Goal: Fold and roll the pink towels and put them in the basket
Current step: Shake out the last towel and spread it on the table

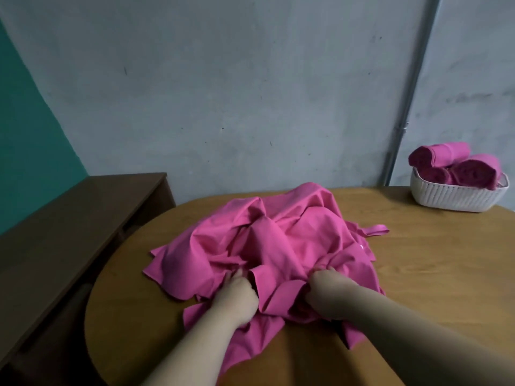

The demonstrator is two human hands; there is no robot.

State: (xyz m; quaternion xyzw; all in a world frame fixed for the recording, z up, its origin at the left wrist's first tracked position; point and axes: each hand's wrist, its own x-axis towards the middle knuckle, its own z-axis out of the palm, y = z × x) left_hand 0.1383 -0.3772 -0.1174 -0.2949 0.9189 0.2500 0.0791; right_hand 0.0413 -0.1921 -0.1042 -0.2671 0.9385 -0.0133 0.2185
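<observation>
Gripping heaped towels (278,246) on the tabletop (432,274), our left hand (237,298) and right hand (327,293) bury curled fingers in folds; we cannot count the heap. Rolls (473,169) fill the far basket (454,197).

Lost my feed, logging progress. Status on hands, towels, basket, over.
Grip: left hand and right hand both clutch the crumpled pink towel pile. White basket far right, rolled towels inside. No obstacle seen between pile and basket.

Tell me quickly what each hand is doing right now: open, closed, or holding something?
Left hand: closed, gripping the pink towel pile.
Right hand: closed, gripping the same pile.
</observation>
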